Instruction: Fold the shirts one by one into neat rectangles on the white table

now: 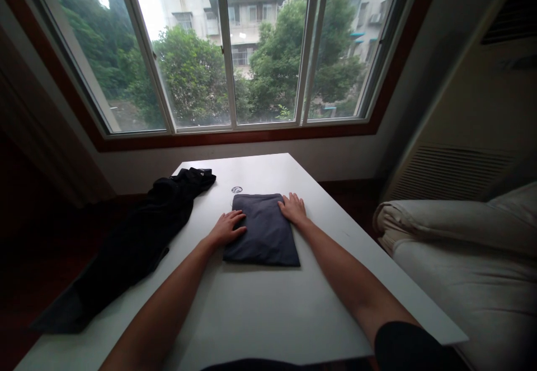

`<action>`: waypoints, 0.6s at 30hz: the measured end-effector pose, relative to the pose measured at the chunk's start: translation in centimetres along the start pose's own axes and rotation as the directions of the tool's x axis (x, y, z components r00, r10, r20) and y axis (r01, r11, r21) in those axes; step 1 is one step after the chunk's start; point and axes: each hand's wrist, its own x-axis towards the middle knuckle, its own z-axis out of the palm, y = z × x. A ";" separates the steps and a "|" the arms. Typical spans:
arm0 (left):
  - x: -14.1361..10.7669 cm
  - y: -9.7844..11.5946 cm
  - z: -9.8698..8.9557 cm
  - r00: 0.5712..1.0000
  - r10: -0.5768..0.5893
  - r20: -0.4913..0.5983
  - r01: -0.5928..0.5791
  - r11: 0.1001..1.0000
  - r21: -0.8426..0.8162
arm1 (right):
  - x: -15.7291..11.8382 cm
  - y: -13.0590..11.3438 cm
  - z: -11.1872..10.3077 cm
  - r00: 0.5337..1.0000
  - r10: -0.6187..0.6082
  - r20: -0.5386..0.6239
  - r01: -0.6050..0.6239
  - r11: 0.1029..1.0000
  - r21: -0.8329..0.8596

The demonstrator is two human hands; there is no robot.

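A dark grey-blue piece of cloth (264, 234), folded into a neat flat rectangle, lies on the white table (260, 309). What kind of garment it is, I cannot tell. My left hand (229, 226) rests on its left edge with the fingers spread over the fabric. On the far right corner lies my right hand (293, 209), its fingers stretched out, partly on the cloth and partly past its edge. Neither hand grips anything. Just beyond the cloth there is a small round dark-and-white mark or sticker (237, 189) on the tabletop.
A crumpled black garment (138, 231) lies along the table's left side and hangs over its edge. To the right stands a sofa with pale covers (461, 264). Behind it is a large beige appliance with vents (457, 164). A window (268, 127) spans the far wall.
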 end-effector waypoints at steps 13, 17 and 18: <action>0.6 -1.5 -0.1 0.966 -0.257 -0.024 0.257 0.951 0.169 | -6.4 -10.1 -1.6 0.831 -0.556 -0.020 0.555 0.825 0.103; -0.1 -1.5 -0.7 0.894 -0.394 -0.215 0.428 0.892 0.147 | -8.2 -11.3 -1.0 0.760 -0.650 0.003 0.642 0.751 0.153; -0.2 -1.5 -0.8 0.867 -0.408 -0.286 0.458 0.879 0.135 | -8.4 -11.4 -0.7 0.732 -0.681 0.022 0.668 0.724 0.172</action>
